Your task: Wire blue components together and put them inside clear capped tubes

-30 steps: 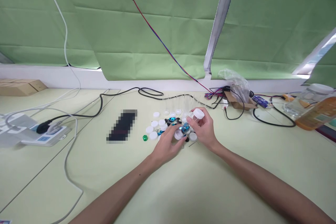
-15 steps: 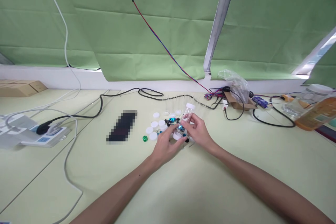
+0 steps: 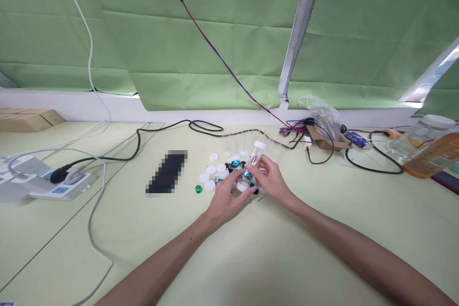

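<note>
A clear plastic tube (image 3: 255, 157) with a white cap on its upper end tilts to the right between my hands. Blue metallic pieces show near its lower end. My right hand (image 3: 270, 178) is closed round the tube's middle. At the bottom, the thumb and fingers of my left hand (image 3: 226, 196) close on a white cap (image 3: 242, 186); whether it is seated on the tube I cannot tell. Loose white caps (image 3: 209, 185), blue-and-black small parts (image 3: 234, 164) and a green metallic piece (image 3: 198, 189) lie to the left and behind. My fingers hide some parts.
Clear tubes (image 3: 233, 142) stand behind the hands. A pixelated dark object (image 3: 167, 172) lies left. Further left is a power strip (image 3: 60, 191) with cables. At right are an open cardboard box (image 3: 324, 141), a plastic bag (image 3: 326, 114) and an orange bottle (image 3: 435, 155).
Almost nothing differs. Both hands keep the tube in the same place, with only a very slight shift of the fingers.
</note>
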`<action>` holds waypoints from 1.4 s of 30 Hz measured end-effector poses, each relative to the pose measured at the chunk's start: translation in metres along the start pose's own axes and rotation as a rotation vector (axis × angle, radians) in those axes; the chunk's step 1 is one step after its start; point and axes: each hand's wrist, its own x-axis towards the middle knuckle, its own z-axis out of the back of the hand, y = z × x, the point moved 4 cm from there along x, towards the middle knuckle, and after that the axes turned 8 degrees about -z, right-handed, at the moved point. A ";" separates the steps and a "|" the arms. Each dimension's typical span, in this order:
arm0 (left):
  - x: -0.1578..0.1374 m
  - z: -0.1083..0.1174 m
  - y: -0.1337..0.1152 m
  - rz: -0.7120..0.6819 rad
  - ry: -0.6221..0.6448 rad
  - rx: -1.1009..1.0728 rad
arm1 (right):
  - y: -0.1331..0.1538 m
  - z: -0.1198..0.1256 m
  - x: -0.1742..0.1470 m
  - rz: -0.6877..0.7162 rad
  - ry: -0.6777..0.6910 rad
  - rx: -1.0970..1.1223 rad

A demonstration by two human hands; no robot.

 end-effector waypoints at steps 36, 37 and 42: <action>0.005 0.015 -0.001 -0.032 -0.173 -0.211 | 0.007 -0.021 -0.023 0.136 0.149 -0.495; 0.005 0.015 -0.001 -0.019 -0.181 -0.224 | 0.006 -0.021 -0.023 0.141 0.143 -0.502; 0.006 0.016 -0.003 0.089 -0.208 -0.290 | -0.001 -0.023 -0.024 0.139 0.129 -0.559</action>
